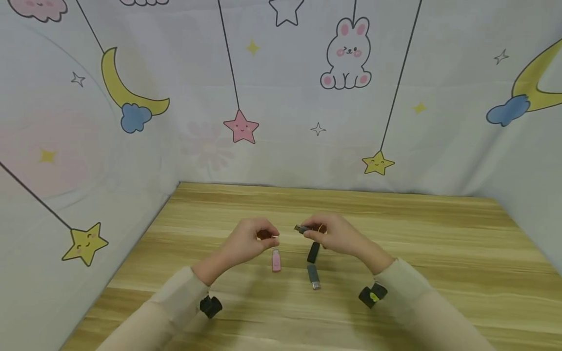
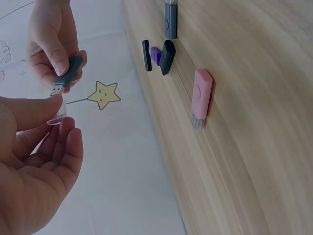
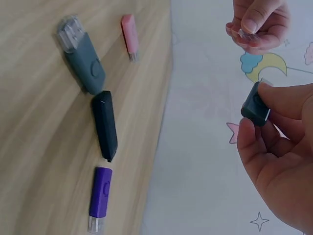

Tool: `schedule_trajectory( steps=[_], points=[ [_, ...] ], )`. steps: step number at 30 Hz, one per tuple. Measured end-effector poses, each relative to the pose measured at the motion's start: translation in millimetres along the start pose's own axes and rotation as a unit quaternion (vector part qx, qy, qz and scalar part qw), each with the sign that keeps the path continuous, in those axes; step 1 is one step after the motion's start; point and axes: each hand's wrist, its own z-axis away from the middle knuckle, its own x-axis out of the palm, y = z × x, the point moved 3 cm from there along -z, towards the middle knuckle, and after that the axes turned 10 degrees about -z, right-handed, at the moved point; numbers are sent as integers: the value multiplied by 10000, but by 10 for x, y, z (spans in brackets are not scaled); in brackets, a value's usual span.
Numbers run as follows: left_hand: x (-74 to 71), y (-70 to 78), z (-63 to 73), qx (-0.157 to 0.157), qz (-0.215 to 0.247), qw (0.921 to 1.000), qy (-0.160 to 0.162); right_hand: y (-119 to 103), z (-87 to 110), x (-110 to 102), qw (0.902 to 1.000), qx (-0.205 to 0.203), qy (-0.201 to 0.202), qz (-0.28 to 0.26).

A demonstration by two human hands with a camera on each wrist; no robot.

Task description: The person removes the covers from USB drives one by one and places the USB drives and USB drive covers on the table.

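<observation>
Two bare hands meet in mid-air above a pale wood-grain tabletop (image 1: 246,317). The work appears partway through: one small, dark teal, oblong USB drive (image 2: 72,70) is uncapped, its metal plug bare, and its small clear plastic cap (image 2: 59,117) is held apart from it. Whether the cap is coming off or going on cannot be told. On the tabletop, three drives have clear caps over their plugs: a pink oblong one (image 2: 201,96), a grey-teal one (image 3: 88,68) and a purple one (image 3: 100,190). A black oblong stick (image 3: 105,126) and a slimmer black stick (image 2: 146,55) lie there too; their caps cannot be made out.

The left hand (image 1: 251,240) pinches the clear cap between thumb and fingers. The right hand (image 1: 339,236) pinches the teal drive by its body, the plug pointing across toward the left hand; in the head view a gap separates drive and cap. The pink drive lies below and just nearer the person than the left fingertips. The black oblong stick lies just below the right hand, with the grey-teal drive beyond it toward the person.
</observation>
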Motion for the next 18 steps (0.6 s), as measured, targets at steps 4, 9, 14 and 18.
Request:
schedule_trajectory(
  steps=[4, 9, 14, 18],
  points=[
    [-33, -55, -47, -219, 66, 9997, 35, -10, -109, -23, 10000, 40, 31, -11],
    [-46, -150, -114, -418, 125, 9990, 78, -20, -224, -24, 9998, 110, 122, -116],
    [-44, -245, -157, -741, 156, 9971, 106, 4, -323, -2, 9994, 249, 137, -207],
    [-38, -306, -188, -1021, 286, 9942, 150, 51, -393, 19, 9990, 367, 144, -186]
  ],
)
